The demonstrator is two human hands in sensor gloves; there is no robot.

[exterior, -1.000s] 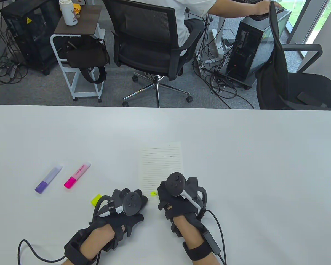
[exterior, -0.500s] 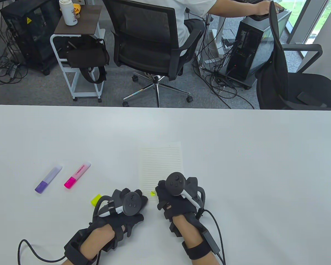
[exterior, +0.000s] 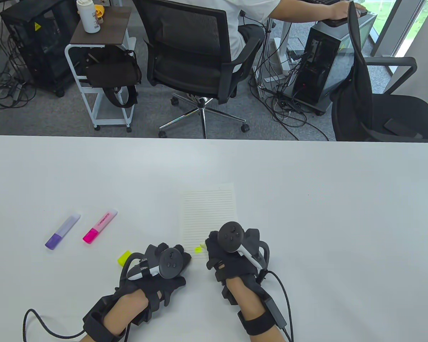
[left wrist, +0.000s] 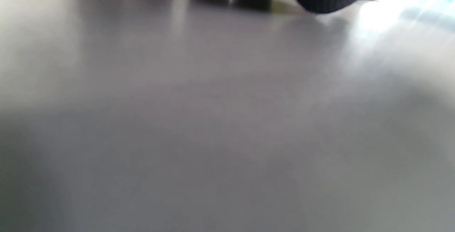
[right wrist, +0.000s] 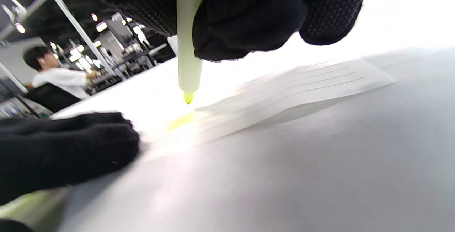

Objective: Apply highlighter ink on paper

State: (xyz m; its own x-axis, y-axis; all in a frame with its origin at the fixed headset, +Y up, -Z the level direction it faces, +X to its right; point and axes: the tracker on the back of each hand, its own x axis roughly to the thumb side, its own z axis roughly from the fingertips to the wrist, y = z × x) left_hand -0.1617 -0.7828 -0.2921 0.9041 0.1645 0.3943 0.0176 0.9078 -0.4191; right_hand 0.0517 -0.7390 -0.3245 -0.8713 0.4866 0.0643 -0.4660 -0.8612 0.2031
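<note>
The right hand grips a yellow highlighter upright, its fingers wrapped around the barrel. The wet yellow tip hangs just above the near left corner of the lined paper, clear of the sheet, and a short yellow stroke lies on the paper right beneath it. The paper rests flat on the white tabletop, its long side running away from the person. The left hand lies on the tabletop just beside that corner, fingertips at the paper's edge (whether they press the sheet I cannot tell), and it holds nothing. A yellow cap sits just left of the left hand. Farther left lie a pink highlighter and a purple highlighter, both capped, side by side.
</note>
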